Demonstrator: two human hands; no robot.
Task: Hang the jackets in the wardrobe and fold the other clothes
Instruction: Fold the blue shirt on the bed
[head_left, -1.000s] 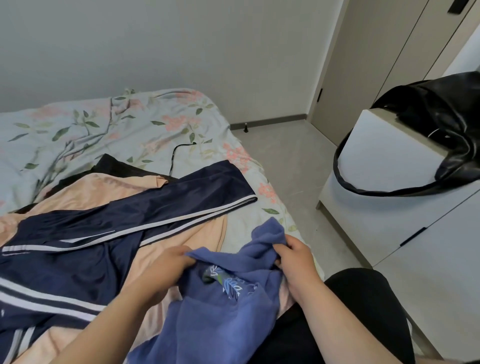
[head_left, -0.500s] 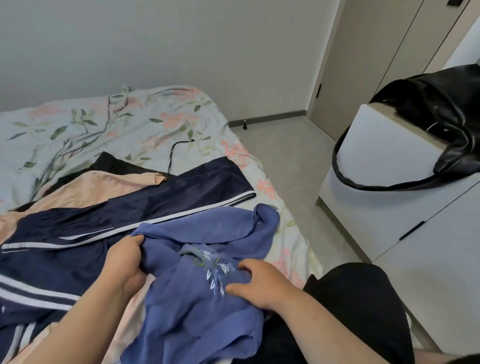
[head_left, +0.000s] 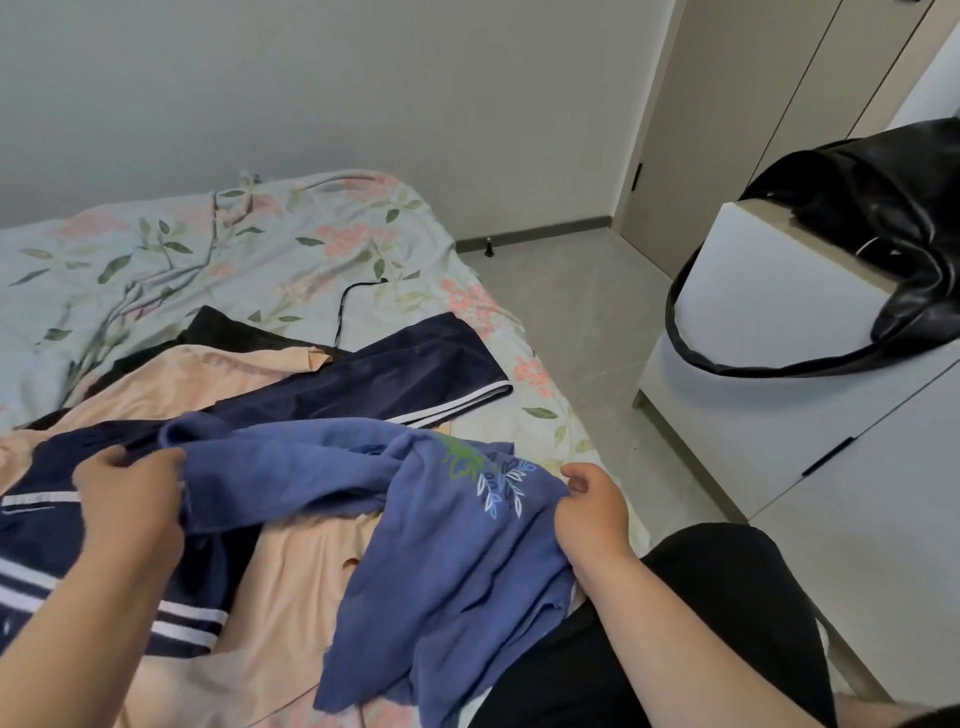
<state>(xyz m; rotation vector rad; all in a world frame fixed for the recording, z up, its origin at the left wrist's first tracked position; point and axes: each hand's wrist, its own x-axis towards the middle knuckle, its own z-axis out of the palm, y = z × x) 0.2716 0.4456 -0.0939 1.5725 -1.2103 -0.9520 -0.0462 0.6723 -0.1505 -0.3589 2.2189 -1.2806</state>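
Left hand (head_left: 127, 493), right hand (head_left: 592, 501): apart, knuckles up, fists around blue top (head_left: 441, 545).

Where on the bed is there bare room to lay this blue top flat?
Free: the sheet between the wall and the black garment, apart from a cable. A narrow strip runs beside the navy trousers at the bed edge. Crowded: the near half, under the peach garment, trousers and blue top.

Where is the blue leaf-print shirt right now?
Head view, bottom centre: the blue shirt is held between the left hand and right hand, draped over the peach garment and navy striped trousers on the bed.
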